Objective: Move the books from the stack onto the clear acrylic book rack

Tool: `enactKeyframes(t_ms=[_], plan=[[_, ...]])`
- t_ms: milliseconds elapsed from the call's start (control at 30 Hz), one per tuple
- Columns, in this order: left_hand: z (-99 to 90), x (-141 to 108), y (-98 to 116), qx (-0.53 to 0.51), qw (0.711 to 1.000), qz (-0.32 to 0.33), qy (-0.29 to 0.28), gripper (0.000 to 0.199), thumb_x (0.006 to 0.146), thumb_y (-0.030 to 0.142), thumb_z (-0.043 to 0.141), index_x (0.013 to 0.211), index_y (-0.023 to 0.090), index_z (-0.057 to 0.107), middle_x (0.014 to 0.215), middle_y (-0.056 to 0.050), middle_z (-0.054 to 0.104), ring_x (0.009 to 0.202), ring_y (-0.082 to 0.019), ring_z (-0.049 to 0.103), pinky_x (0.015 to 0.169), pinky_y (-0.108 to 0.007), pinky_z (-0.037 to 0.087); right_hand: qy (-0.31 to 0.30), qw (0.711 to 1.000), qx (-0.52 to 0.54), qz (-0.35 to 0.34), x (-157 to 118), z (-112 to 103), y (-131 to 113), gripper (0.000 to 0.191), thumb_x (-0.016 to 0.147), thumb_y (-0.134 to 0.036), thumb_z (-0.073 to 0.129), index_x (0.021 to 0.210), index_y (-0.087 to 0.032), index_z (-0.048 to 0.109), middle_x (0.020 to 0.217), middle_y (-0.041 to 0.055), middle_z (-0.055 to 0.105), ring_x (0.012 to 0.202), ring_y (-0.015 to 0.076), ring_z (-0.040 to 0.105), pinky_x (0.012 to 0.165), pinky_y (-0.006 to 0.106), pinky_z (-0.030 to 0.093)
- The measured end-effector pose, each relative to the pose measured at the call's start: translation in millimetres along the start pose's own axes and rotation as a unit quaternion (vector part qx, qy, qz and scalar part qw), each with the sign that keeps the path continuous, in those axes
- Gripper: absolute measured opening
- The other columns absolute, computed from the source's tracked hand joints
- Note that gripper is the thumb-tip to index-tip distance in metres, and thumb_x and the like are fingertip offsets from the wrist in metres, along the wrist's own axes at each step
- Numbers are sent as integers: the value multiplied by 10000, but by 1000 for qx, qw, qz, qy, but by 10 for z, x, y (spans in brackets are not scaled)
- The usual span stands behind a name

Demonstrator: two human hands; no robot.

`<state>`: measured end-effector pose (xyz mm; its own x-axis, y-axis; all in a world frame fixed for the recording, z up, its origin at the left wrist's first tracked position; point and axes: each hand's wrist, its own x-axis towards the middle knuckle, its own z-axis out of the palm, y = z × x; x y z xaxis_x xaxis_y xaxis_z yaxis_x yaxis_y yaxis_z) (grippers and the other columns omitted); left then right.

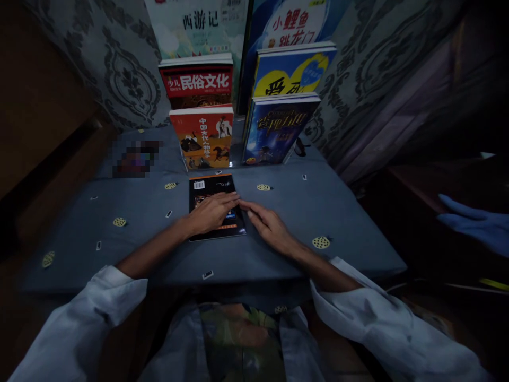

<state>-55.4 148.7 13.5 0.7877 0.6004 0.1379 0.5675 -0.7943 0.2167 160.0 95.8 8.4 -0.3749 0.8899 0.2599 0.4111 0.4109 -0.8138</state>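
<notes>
A black book (214,231) with an orange strip along its top lies flat on the table, its barcode side up. My left hand (213,212) rests palm down across the middle of the cover, fingers stretched toward the right edge. Beside that edge is my right hand (270,225), its fingers extended and the fingertips touching the book's border near my left fingertips. Whether the right thumb is under the cover cannot be made out.
Behind the book stand two rows of upright books, with an orange book (207,138) in front on the left and a dark blue book (278,130) on the right. A blurred-out item (137,158) lies at the left on the blue tablecloth (143,254). A blue glove (477,220) shows at far right.
</notes>
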Motion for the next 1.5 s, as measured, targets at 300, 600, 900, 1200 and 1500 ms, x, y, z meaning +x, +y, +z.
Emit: enactKeyframes(t_ms=[300,600,900,1200,1500], plan=[[35,-288,334,-14,1000,24,-13,495,969,90,387,1446,187,474,1530,-84,485,1452,-189,405,1206,-408,340,13,1000,-3,-16,-316,27,-99,414,1001,-248,404,1377,-247,577,1326,88,657,1185,238,645,1056,461,500],[94,-568,657,6,998,59,-7,554,906,34,442,1451,136,447,1539,-131,461,1471,-215,370,1217,-408,326,-2,999,-43,-23,-615,30,-238,423,1016,-256,398,1408,-278,553,1344,80,654,1249,234,613,1065,466,511],[93,-812,714,41,999,10,-23,616,876,85,529,1480,85,407,1565,-146,419,1484,-226,346,1235,-371,285,-17,979,-152,-134,-619,75,-60,429,997,-257,426,1404,-321,544,1279,82,692,1191,250,650,1007,484,549],[-107,-1102,506,34,997,-63,3,398,1016,145,428,1397,77,521,1471,-135,545,1428,-174,440,1219,-323,330,-2,959,-184,-215,-421,191,352,403,998,-445,399,1323,-319,602,1241,97,703,1076,301,696,906,508,574],[-173,-670,-405,-11,976,-213,52,362,1025,204,437,1351,67,510,1523,-172,470,1453,-205,403,1214,-329,331,-59,931,-272,-238,-139,121,350,470,996,-512,391,1271,-240,657,1263,116,695,1058,299,696,898,472,571]])
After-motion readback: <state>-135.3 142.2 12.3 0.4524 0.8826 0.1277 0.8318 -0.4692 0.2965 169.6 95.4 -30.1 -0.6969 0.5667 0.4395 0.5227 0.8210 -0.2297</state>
